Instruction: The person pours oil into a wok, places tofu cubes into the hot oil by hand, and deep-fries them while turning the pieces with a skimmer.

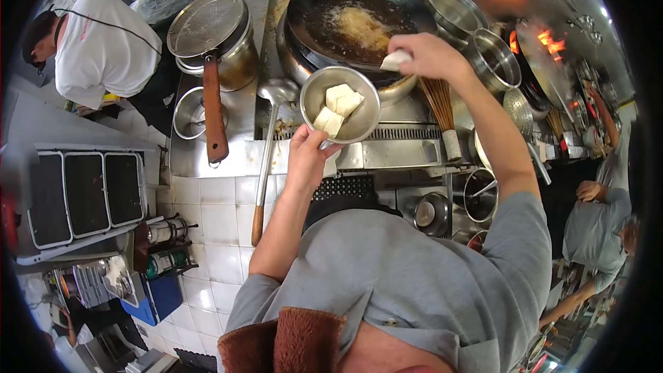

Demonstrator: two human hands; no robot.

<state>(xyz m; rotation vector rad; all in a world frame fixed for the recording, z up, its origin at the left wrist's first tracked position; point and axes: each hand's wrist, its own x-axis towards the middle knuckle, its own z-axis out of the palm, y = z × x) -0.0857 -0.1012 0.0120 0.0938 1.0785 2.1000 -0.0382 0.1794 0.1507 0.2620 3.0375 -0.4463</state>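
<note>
My left hand (309, 155) grips the rim of a metal bowl (373, 112), tilted toward me in front of the stove. Several white tofu blocks (343, 100) lie inside it. Between the fingers of my right hand (429, 55) is a piece of white tofu (396, 61), held above the near right edge of a large black wok (311, 17). Dark oil in the wok bubbles, with pale foam (362, 26) around its middle. My right fingertips are partly hidden behind the palm.
A long-handled ladle (266, 159) leans left of the bowl. A mesh strainer (207, 24) rests on a metal pot (238, 72). Bamboo brush (438, 107) and metal basins (452, 10) stand right. Flames (550, 45) rise beside another wok, near a co-worker (601, 224). Another person (107, 41) stands left.
</note>
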